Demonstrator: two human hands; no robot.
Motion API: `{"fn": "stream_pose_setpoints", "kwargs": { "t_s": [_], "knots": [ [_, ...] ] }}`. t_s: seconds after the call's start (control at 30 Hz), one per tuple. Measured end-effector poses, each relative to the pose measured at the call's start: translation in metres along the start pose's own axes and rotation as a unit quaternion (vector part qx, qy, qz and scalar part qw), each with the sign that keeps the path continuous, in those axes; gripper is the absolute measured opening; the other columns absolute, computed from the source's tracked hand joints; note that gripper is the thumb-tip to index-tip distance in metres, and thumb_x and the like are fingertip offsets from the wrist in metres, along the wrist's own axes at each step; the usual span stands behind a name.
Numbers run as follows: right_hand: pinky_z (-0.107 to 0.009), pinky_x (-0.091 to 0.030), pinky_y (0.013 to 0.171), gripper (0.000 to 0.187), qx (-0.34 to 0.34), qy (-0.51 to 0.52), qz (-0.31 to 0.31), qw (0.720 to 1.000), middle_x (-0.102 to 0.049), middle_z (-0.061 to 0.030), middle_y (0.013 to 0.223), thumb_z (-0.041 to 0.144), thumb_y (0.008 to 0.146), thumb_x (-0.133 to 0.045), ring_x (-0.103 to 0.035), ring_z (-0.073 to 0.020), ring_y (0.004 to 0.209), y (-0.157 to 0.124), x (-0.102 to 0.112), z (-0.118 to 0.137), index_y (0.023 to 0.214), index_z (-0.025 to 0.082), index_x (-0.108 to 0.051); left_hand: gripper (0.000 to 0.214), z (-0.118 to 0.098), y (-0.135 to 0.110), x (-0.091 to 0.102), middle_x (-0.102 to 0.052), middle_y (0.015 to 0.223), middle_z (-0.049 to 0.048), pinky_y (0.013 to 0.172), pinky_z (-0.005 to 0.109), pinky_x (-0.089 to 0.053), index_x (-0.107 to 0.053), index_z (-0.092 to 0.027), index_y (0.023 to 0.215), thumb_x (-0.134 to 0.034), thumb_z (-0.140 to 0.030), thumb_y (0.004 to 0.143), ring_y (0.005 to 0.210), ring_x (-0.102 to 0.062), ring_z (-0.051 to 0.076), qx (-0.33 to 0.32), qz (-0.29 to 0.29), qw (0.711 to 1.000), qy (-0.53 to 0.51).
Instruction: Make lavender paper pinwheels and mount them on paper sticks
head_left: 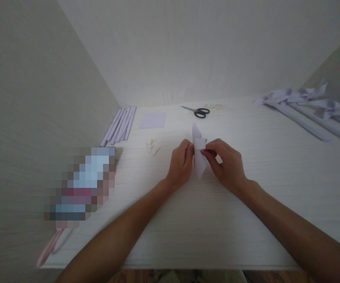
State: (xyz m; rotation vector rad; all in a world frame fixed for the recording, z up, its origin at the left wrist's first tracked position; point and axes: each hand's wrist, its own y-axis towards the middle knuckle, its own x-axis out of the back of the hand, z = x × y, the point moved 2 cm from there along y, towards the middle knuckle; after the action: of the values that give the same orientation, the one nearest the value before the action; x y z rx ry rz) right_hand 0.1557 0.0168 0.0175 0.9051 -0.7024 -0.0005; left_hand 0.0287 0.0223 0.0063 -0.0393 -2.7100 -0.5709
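A white paper pinwheel with pointed tips is held up edge-on between my two hands, above the table. My left hand is closed on its left side, the thumb pressed near the middle. The fingers of my right hand pinch at a folded flap on the right side. Whether a pin or small stick is also between those fingertips, I cannot tell. Left of my hands lie several thin pale slivers. Beyond them is a flat square of pale paper.
Black-handled scissors lie at the back beside more pale slivers. Several rolled paper sticks rest at the back left. Pinwheels on paper sticks lie at the right. A blurred-out object stands by the left wall on the white table.
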Motion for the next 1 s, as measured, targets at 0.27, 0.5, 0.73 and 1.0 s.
{"fn": "stream_pose_setpoints", "kwargs": {
  "t_s": [0.27, 0.5, 0.73, 1.0],
  "knots": [
    [-0.026, -0.038, 0.055, 0.015, -0.032, -0.011, 0.053, 0.998, -0.052, -0.0037, 0.069, 0.018, 0.084, -0.037, -0.047, -0.0135, 0.062, -0.001, -0.003, 0.002, 0.075, 0.018, -0.049, 0.024, -0.001, 0.001, 0.001, -0.036, 0.056, -0.0038, 0.051, 0.024, -0.026, -0.034, -0.019, 0.063, -0.032, -0.028, 0.085, 0.053, -0.035, 0.009, -0.014, 0.002, 1.000, 0.012],
    [-0.027, -0.034, 0.053, 0.022, -0.063, -0.058, 0.084, 0.993, -0.052, -0.0036, 0.065, 0.021, 0.086, -0.031, -0.045, -0.0138, 0.057, -0.002, -0.009, -0.001, 0.068, 0.019, -0.044, 0.024, -0.002, 0.001, -0.001, -0.036, 0.056, -0.0036, 0.052, 0.024, -0.027, -0.034, -0.018, 0.061, -0.034, -0.027, 0.084, 0.053, -0.035, 0.009, -0.029, 0.034, 0.999, 0.021],
    [-0.026, -0.037, 0.057, 0.010, -0.055, -0.023, 0.050, 0.997, -0.051, -0.0021, 0.068, 0.022, 0.084, -0.041, -0.047, -0.0132, 0.061, -0.002, -0.002, 0.000, 0.077, 0.018, -0.048, 0.025, 0.005, 0.005, -0.001, -0.037, 0.057, -0.0032, 0.052, 0.024, -0.028, -0.036, -0.018, 0.061, -0.034, -0.029, 0.083, 0.055, -0.035, 0.009, 0.027, 0.034, 0.997, -0.061],
    [-0.028, -0.040, 0.059, 0.008, -0.029, -0.023, 0.028, 0.999, -0.053, -0.0038, 0.073, 0.017, 0.083, -0.042, -0.049, -0.0147, 0.066, -0.003, -0.003, -0.001, 0.079, 0.018, -0.048, 0.025, 0.008, 0.005, -0.002, -0.034, 0.056, -0.0038, 0.049, 0.023, -0.027, -0.037, -0.018, 0.060, -0.038, -0.032, 0.080, 0.053, -0.033, 0.009, 0.065, 0.054, 0.989, -0.123]
  ]
}}
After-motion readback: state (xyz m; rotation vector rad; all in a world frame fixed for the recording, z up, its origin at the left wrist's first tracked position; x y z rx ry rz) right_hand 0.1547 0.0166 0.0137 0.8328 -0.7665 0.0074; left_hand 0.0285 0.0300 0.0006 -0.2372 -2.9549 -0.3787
